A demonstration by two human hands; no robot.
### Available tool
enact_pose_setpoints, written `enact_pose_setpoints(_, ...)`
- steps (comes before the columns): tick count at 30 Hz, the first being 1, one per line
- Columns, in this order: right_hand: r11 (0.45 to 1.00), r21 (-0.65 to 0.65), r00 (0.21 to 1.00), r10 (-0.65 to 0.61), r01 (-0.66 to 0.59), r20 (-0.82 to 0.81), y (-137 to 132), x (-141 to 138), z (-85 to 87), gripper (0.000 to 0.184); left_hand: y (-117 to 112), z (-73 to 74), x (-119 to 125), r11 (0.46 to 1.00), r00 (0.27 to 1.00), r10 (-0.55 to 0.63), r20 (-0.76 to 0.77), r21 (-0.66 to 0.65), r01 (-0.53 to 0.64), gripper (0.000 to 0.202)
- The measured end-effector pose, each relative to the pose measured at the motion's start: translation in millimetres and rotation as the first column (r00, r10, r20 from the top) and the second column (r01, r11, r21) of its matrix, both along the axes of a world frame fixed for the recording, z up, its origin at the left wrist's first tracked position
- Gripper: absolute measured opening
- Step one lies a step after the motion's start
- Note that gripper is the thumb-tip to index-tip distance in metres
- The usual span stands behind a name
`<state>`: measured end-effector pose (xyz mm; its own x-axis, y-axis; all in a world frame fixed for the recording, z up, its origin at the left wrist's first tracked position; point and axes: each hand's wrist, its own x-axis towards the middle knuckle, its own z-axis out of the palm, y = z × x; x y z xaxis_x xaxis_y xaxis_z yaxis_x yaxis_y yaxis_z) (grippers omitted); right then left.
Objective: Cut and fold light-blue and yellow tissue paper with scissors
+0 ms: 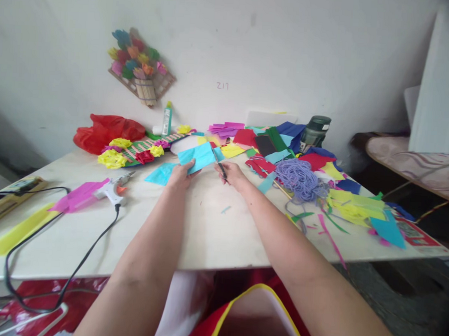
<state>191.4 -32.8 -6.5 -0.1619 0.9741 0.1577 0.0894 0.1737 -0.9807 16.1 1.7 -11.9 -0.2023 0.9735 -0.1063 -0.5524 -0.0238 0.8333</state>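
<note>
Between the thumb and fingers of my left hand [184, 175] is a sheet of light blue crepe paper [198, 156], raised off the table. My right hand [229, 175] is closed round the handles of a pair of dark scissors [221, 169]. The scissor blades point up and away, at the right edge of the blue sheet; whether they are parted I cannot tell. Another light blue piece of paper [160, 173] lies on the table left of my left hand. Small blue paper scraps [226, 209] lie nearer to me.
On the left are a glue gun [112, 191] with its black cord, pink paper [82, 194] and a power strip [4, 201]. A flower-trimmed craft piece [138, 151] lies behind. Purple yarn [299, 179], coloured paper scraps [354, 205] and a dark bottle [316, 132] crowd the right.
</note>
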Motion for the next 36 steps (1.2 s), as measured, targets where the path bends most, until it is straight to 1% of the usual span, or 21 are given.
enact_pose_setpoints(5, 0.997, 0.058, 0.999, -0.042, 0.041, 0.006, 10.5, -4.7, -9.4, 0.029, 1.6, -1.0, -1.0, 1.0, 1.0, 0.01, -0.007, 0.009, -0.01, 0.034)
enact_pose_setpoints(9, 0.996, 0.041, 0.994, -0.086, 0.083, 0.07, 18.0, -9.2, -16.4, 0.03, 1.7, -1.0, -0.9, 1.0, 1.0, 0.019, 0.003, 0.004, -0.019, 0.032)
enact_pose_setpoints(11, 0.993, 0.033, 0.989, -0.115, 0.113, 0.09, 16.2, -8.6, -14.6, 0.033, 1.8, -1.2, -1.1, 1.0, 1.0, 0.014, 0.009, 0.004, -0.014, 0.03)
enact_pose_setpoints(13, 0.993, 0.029, 0.985, -0.118, 0.115, 0.127, 10.6, -4.2, -8.3, 0.036, 2.4, -1.8, -2.2, 1.0, 1.0, 0.014, 0.012, 0.015, -0.014, 0.025)
enact_pose_setpoints(16, 0.999, -0.039, 0.965, -0.021, 0.032, 0.261, -0.1, 9.5, 5.5, 0.035, 3.6, -2.7, -5.5, 0.998, 0.999, 0.036, 0.029, 0.052, -0.038, 0.02)
enact_pose_setpoints(18, 0.991, -0.116, 0.944, 0.099, -0.065, 0.315, -4.3, 20.1, 13.4, 0.033, 4.0, -2.6, -8.1, 0.995, 0.997, 0.058, 0.052, 0.077, -0.062, 0.019)
enact_pose_setpoints(20, 0.99, -0.122, 0.931, 0.109, -0.07, 0.348, -4.3, 28.9, 17.6, 0.034, 3.4, -1.9, -10.2, 0.991, 0.995, 0.082, 0.063, 0.096, -0.088, 0.018)
enact_pose_setpoints(22, 0.996, -0.08, 0.924, 0.055, -0.026, 0.379, -1.1, 34.1, 17.7, 0.033, 2.0, -0.9, -11.3, 0.988, 0.993, 0.099, 0.061, 0.112, -0.105, 0.018)
enact_pose_setpoints(24, 0.998, -0.009, 0.898, -0.049, 0.059, 0.437, 2.8, 35.1, 15.3, 0.031, 0.4, -0.3, -11.5, 0.985, 0.993, 0.101, 0.062, 0.134, -0.108, 0.02)
enact_pose_setpoints(26, 0.983, 0.081, 0.84, -0.181, 0.162, 0.511, 4.7, 31.6, 12.4, 0.027, -0.5, -0.3, -11.2, 0.983, 0.993, 0.096, 0.069, 0.151, -0.105, 0.022)
enact_pose_setpoints(27, 0.974, 0.121, 0.81, -0.227, 0.192, 0.54, 4.4, 28.2, 11.4, 0.025, -0.6, -0.7, -11.1, 0.982, 0.993, 0.095, 0.072, 0.154, -0.106, 0.023)
enact_pose_setpoints(28, 0.969, 0.143, 0.793, -0.247, 0.201, 0.557, 3.3, 23.9, 10.8, 0.023, -0.5, -1.2, -11.0, 0.983, 0.993, 0.096, 0.075, 0.151, -0.106, 0.023)
enact_pose_setpoints(29, 0.973, 0.135, 0.792, -0.233, 0.19, 0.564, 1.6, 18.8, 11.0, 0.022, -0.1, -1.9, -10.9, 0.984, 0.992, 0.097, 0.076, 0.145, -0.107, 0.022)
enact_pose_setpoints(30, 0.983, 0.095, 0.807, -0.182, 0.155, 0.561, -0.4, 13.6, 11.9, 0.021, 0.4, -2.6, -10.9, 0.985, 0.992, 0.097, 0.075, 0.138, -0.107, 0.022)
enact_pose_setpoints(31, 0.992, 0.018, 0.828, -0.114, 0.125, 0.549, -2.5, 8.9, 13.5, 0.023, 1.1, -3.4, -11.0, 0.986, 0.993, 0.096, 0.074, 0.132, -0.105, 0.022)
enact_pose_setpoints(32, 0.99, -0.088, 0.846, -0.045, 0.108, 0.532, -4.1, 5.5, 15.8, 0.025, 1.8, -4.2, -11.2, 0.987, 0.993, 0.095, 0.073, 0.127, -0.103, 0.023)
enact_pose_setpoints(33, 0.977, -0.193, 0.857, 0.018, 0.095, 0.514, -5.1, 4.0, 18.6, 0.026, 2.7, -4.8, -11.4, 0.987, 0.993, 0.094, 0.072, 0.123, -0.102, 0.023)
enact_pose_setpoints(34, 0.963, -0.253, 0.852, 0.051, 0.097, 0.521, -5.2, 5.2, 21.6, 0.026, 3.5, -5.4, -11.6, 0.987, 0.993, 0.095, 0.072, 0.12, -0.103, 0.024)
enact_pose_setpoints(35, 0.953, -0.272, 0.827, 0.044, 0.135, 0.561, -4.4, 9.1, 24.6, 0.026, 4.3, -5.9, -11.8, 0.987, 0.993, 0.097, 0.073, 0.119, -0.105, 0.024)
enact_pose_setpoints(36, 0.95, -0.244, 0.783, 0.001, 0.193, 0.622, -3.0, 15.5, 27.4, 0.024, 5.2, -6.4, -12.0, 0.987, 0.992, 0.1, 0.074, 0.118, -0.108, 0.023)
